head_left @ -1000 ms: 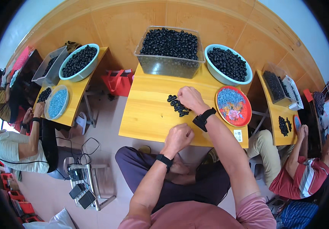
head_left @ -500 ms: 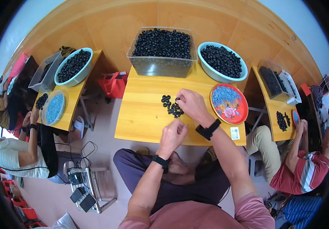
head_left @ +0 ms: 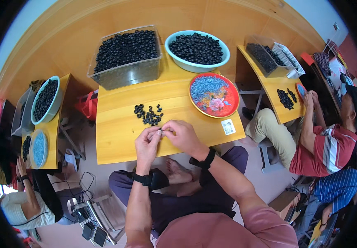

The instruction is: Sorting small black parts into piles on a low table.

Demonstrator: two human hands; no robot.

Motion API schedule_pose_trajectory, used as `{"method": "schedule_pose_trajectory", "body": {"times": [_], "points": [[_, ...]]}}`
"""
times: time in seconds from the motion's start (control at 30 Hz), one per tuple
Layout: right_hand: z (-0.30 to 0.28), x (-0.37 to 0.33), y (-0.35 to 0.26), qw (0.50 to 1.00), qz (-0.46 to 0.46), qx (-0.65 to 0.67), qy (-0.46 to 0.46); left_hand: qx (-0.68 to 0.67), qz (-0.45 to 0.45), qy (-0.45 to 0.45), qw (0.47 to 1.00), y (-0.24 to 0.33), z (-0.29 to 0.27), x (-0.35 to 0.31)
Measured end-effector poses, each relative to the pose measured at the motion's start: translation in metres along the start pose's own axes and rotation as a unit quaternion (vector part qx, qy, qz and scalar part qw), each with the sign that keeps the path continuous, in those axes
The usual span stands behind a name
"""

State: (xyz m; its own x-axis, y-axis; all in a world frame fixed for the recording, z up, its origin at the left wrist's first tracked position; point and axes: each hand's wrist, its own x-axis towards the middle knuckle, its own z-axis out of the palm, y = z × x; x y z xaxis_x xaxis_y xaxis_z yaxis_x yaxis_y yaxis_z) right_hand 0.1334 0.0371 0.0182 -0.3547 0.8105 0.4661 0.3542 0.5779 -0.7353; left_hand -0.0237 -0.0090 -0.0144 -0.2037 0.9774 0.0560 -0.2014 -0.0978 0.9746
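Note:
My left hand (head_left: 147,145) and my right hand (head_left: 183,135) meet over the table's front edge, fingertips pinched together. Between them shows a small dark piece (head_left: 160,129), mostly covered by the fingers; it looks like one of the small black parts. Just beyond my hands, a loose group of small black parts (head_left: 152,118), some ring-shaped and some short cylinders, lies on the yellow wooden table (head_left: 118,138). To the right sits a red round tray (head_left: 233,104) with a flower print, holding many thin blue pieces (head_left: 207,87).
At the table's back stand a clear plastic bin (head_left: 124,76) and a light blue basin (head_left: 195,66), both full of black parts. A white label (head_left: 228,127) lies near the right front corner. People work at side tables on the left (head_left: 56,140) and right (head_left: 261,82).
My right hand has left the group of black parts and come back toward me to join my left hand at the fingertips. The whole view has swung to the right.

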Motion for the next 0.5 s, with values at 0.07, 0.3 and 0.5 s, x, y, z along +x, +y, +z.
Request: {"method": "schedule_pose_trajectory", "body": {"times": [0.07, 0.3, 0.5], "points": [[0.001, -0.003, -0.001, 1.000, 0.005, 0.006, 0.007, -0.001, -0.001, -0.005, 1.000, 0.004, 0.003, -0.001], [-0.008, -0.008, 0.002, 0.999, -0.046, 0.018, -0.005, 0.013, -0.003, -0.012, 1.000, 0.004, 0.004, -0.002], [-0.073, 0.007, 0.009, 0.994, 0.024, -0.100, 0.027, 0.046, -0.011, 0.011, 0.999, 0.002, 0.000, -0.005]]}}
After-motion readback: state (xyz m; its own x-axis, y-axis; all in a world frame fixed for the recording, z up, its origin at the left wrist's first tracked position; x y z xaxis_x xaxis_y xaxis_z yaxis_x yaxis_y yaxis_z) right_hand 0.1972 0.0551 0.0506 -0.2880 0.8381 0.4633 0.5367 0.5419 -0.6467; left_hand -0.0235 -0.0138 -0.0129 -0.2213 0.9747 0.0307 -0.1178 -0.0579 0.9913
